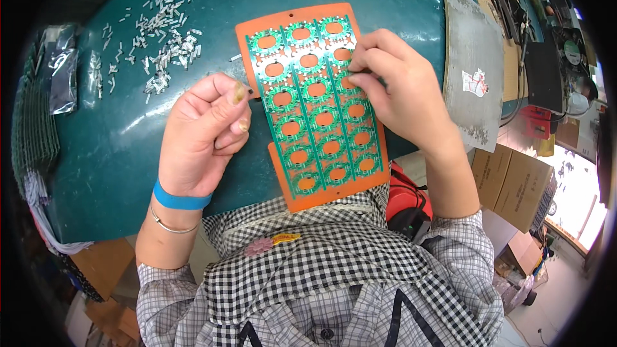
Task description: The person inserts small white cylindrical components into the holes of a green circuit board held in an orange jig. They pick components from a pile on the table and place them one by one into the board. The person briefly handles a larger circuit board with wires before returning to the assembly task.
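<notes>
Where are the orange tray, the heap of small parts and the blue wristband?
Orange tray (308,202): head view, bare rim along its near end.
Heap of small parts (182,50): head view, dense middle of the heap.
Blue wristband (182,200): head view, middle of the band's visible face.

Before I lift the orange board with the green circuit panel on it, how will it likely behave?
The orange board is probably stiff, since it looks flat and plate-like. The green circuit panel seems more fragile: many rings with open centres sit between narrow strips, so it might flex or crack. Those openings also suggest the panel is light for its size.
</notes>
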Demonstrator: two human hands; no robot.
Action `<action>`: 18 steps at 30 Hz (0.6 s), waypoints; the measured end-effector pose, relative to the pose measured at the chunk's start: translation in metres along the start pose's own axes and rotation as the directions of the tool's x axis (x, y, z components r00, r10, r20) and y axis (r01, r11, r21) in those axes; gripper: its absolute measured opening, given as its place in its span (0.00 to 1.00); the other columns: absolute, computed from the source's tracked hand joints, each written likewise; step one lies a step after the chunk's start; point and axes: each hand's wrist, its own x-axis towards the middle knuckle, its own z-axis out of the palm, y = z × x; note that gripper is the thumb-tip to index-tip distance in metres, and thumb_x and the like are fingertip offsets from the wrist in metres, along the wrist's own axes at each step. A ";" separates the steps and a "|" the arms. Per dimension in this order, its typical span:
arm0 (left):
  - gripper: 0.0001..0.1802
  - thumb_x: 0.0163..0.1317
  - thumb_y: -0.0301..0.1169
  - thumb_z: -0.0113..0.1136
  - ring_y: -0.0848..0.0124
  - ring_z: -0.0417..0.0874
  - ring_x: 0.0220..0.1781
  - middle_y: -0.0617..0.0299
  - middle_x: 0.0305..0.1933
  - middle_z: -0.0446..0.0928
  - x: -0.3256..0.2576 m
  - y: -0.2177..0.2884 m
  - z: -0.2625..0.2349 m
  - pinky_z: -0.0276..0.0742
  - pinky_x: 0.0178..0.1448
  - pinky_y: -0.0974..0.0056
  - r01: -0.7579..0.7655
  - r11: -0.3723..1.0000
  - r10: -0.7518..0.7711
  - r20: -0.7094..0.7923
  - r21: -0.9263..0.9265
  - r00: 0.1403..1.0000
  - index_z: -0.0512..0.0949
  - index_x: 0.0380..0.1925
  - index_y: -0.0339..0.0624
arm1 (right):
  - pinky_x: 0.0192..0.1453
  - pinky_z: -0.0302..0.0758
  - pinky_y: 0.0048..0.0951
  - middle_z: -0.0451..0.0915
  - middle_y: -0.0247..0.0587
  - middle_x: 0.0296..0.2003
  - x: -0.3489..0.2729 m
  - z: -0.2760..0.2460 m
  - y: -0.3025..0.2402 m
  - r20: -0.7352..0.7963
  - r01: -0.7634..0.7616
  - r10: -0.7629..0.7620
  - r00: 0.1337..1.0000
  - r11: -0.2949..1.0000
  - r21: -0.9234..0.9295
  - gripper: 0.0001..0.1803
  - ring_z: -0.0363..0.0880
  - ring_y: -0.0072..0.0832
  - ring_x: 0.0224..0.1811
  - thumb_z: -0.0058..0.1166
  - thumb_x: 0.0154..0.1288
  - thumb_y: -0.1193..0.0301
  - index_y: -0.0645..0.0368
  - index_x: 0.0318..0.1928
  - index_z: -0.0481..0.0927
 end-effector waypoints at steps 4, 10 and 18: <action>0.06 0.68 0.31 0.58 0.85 0.55 0.17 0.67 0.21 0.68 -0.010 -0.003 0.013 0.49 0.19 0.78 -0.044 0.997 0.042 0.019 0.065 0.999 0.76 0.36 0.39 | 0.38 0.77 0.26 0.79 0.42 0.38 -0.002 -0.020 -0.006 -0.120 -0.125 0.145 0.982 0.979 0.163 0.09 0.80 0.30 0.35 0.59 0.53 0.85 0.65 0.36 0.79; 0.06 0.68 0.30 0.57 0.85 0.57 0.18 0.70 0.21 0.69 -0.011 -0.022 0.034 0.51 0.21 0.78 0.031 0.998 -0.031 0.004 -0.050 1.000 0.77 0.39 0.39 | 0.38 0.77 0.23 0.79 0.40 0.37 -0.011 -0.009 -0.042 -0.048 -0.114 0.150 0.988 0.895 0.431 0.08 0.79 0.25 0.34 0.61 0.54 0.84 0.65 0.35 0.80; 0.07 0.66 0.30 0.60 0.85 0.66 0.21 0.64 0.27 0.77 -0.015 -0.027 0.032 0.55 0.22 0.78 0.029 0.989 -0.027 0.017 -0.146 0.999 0.78 0.38 0.37 | 0.36 0.78 0.27 0.79 0.40 0.37 -0.001 0.011 -0.062 -0.115 0.010 0.040 0.993 0.913 0.408 0.11 0.81 0.31 0.35 0.65 0.49 0.82 0.61 0.35 0.80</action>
